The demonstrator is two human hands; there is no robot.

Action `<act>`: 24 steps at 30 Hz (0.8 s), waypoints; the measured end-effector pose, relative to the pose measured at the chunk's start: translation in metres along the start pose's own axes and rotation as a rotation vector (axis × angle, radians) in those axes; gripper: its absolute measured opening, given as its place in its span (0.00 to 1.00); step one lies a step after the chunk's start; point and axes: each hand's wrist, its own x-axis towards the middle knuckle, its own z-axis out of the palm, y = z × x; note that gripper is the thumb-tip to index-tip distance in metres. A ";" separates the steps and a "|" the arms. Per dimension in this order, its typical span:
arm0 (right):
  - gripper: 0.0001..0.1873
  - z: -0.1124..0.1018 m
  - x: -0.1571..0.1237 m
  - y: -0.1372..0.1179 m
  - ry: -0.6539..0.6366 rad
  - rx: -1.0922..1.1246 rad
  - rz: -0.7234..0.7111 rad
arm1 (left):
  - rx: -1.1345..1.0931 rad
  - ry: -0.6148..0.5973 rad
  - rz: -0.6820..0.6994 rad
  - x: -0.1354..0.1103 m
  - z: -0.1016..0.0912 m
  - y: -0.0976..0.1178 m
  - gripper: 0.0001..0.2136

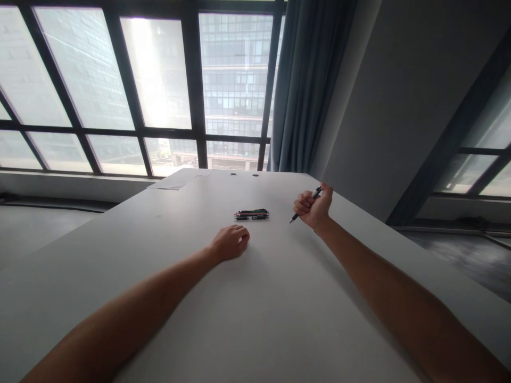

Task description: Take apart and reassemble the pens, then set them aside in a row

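Toward the right edge of the smooth white table (255, 308), the right hand (317, 206) is closed around a slim black pen with a pale grey section (295, 217), its tip slanting down and left. The left hand (230, 243) rests loosely curled, palm hidden so any hold cannot be told, near a cluster of slim, mostly black pens (251, 215) lying parallel to the far edge.

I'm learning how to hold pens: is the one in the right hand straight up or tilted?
Tilted. The pen slants through the right hand, its pointed end lower and left of the other end.
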 end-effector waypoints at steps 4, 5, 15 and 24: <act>0.31 0.001 0.000 -0.002 0.002 -0.023 0.010 | 0.008 -0.010 -0.001 0.000 0.000 -0.001 0.09; 0.31 0.001 0.000 -0.002 0.003 -0.031 0.012 | 0.008 -0.013 -0.002 0.000 0.000 -0.001 0.09; 0.33 -0.002 -0.001 -0.002 -0.079 -0.124 0.123 | 0.011 -0.007 0.002 0.000 -0.001 0.001 0.09; 0.27 -0.005 0.000 -0.002 -0.059 -0.131 0.153 | 0.024 -0.019 0.009 0.000 0.000 0.000 0.09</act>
